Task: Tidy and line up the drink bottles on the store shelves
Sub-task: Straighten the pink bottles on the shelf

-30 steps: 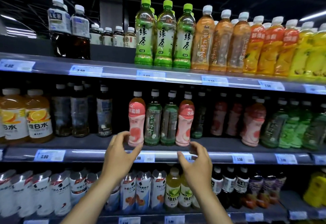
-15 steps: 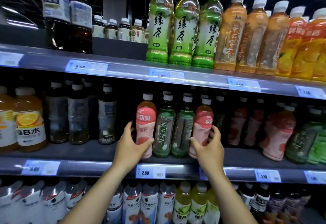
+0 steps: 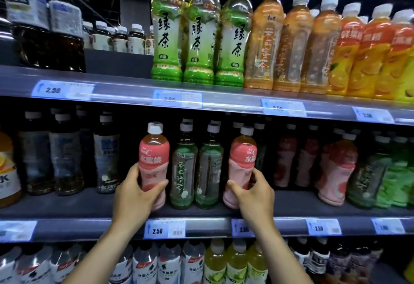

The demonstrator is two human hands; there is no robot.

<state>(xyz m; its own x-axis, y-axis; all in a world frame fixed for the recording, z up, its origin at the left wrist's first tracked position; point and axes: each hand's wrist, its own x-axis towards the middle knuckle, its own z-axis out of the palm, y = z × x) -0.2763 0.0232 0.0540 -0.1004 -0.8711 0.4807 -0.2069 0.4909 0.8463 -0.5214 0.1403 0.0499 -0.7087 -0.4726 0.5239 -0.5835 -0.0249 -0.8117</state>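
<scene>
On the middle shelf (image 3: 74, 207) two pink peach-drink bottles stand at the front with two green tea bottles (image 3: 197, 167) between them. My left hand (image 3: 134, 194) is wrapped around the lower half of the left pink bottle (image 3: 153, 156). My right hand (image 3: 253, 196) grips the base of the right pink bottle (image 3: 243, 160). Both bottles stand upright on the shelf, white caps on top. More pink bottles (image 3: 336, 171) stand further right, set deeper.
The top shelf (image 3: 125, 86) carries dark tea bottles, three green-capped green tea bottles (image 3: 201, 30) and orange drinks (image 3: 291, 44). Dark bottles (image 3: 65, 154) stand left on the middle shelf. The bottom shelf holds white-labelled and yellow bottles (image 3: 235, 261). Price tags (image 3: 164, 229) line the shelf edges.
Both hands rose from below the shelf edge to the two pink bottles and closed around them. The view moved closer and shifted slightly left.
</scene>
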